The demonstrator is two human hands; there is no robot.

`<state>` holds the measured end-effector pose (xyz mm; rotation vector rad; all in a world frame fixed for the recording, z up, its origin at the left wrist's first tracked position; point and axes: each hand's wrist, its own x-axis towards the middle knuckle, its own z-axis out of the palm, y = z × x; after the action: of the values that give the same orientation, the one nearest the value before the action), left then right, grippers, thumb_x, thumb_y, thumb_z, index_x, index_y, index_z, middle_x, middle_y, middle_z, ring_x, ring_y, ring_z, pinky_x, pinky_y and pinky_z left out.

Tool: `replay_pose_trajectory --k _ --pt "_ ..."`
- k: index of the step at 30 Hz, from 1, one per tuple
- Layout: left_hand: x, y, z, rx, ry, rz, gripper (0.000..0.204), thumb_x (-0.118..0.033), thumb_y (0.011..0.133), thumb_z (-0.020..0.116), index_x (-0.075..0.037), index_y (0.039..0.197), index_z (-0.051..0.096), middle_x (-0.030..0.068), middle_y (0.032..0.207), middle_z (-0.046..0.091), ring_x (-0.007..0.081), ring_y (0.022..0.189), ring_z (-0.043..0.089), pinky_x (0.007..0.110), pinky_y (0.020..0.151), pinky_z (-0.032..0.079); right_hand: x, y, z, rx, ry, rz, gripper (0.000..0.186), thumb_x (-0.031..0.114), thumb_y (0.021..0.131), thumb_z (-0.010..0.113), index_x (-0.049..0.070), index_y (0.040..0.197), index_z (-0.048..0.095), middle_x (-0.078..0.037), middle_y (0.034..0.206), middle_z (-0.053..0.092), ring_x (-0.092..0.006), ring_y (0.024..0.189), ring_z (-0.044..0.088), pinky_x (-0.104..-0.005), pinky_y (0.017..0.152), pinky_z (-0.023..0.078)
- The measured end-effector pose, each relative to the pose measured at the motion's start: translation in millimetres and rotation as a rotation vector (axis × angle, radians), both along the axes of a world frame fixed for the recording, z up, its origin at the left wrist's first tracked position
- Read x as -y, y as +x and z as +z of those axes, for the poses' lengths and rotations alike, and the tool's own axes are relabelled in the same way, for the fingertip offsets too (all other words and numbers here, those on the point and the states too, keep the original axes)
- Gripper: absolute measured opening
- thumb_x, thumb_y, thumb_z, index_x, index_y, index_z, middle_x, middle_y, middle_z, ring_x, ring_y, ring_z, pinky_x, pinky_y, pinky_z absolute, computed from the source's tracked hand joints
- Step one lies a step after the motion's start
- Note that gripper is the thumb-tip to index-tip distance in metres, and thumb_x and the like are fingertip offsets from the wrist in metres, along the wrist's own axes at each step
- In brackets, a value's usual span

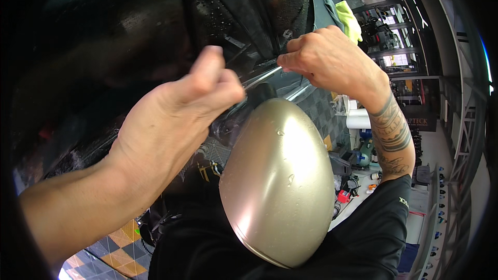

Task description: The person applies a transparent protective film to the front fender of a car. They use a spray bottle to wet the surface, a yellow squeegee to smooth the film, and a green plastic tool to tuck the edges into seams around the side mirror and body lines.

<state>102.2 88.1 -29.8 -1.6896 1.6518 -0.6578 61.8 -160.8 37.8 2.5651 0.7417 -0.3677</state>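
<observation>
My left hand (176, 109) is blurred, fingers curled together at the near end of a thin silvery strip (262, 77); what it holds is unclear. My right hand (329, 59) pinches at the far end of that strip, beside a wet dark glossy car panel (124, 26). Just below both hands is a champagne-coloured side mirror housing (275, 176) with water drops on it, close against my dark shirt (363, 218). Wrinkled clear film seems to lie behind the housing.
A green cloth (347, 21) and a grey one hang beyond my right hand. Behind the housing are a checkered floor (119, 249), white rolls (358, 119), a red item (343, 196) and assorted tools. A workshop with windows and beams fills the right side.
</observation>
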Motion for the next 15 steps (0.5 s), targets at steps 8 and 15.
replay_pose_trajectory --k 8,15 --pt "17.0 15.6 12.3 0.025 0.105 -0.083 0.039 -0.039 0.086 0.057 -0.025 0.122 0.059 -0.0038 0.130 0.037 0.0167 0.134 0.021 0.051 0.118 0.001 0.7 1.9 0.5 -0.020 -0.001 -0.002 0.015 0.001 0.071 0.063 0.010 0.082 0.070 -0.006 0.073 0.067 -0.0252 0.065 0.066 -0.0350 0.055 0.052" --pt "37.8 15.8 42.0 0.004 0.374 -0.076 0.064 -0.058 0.087 0.049 -0.027 0.143 0.043 -0.0032 0.155 0.025 0.0171 0.141 0.012 0.048 0.117 -0.006 1.3 2.3 8.6 -0.087 0.053 0.006 0.010 0.004 0.075 0.062 0.011 0.078 0.068 -0.007 0.068 0.063 -0.0276 0.062 0.064 -0.0376 0.054 0.050"
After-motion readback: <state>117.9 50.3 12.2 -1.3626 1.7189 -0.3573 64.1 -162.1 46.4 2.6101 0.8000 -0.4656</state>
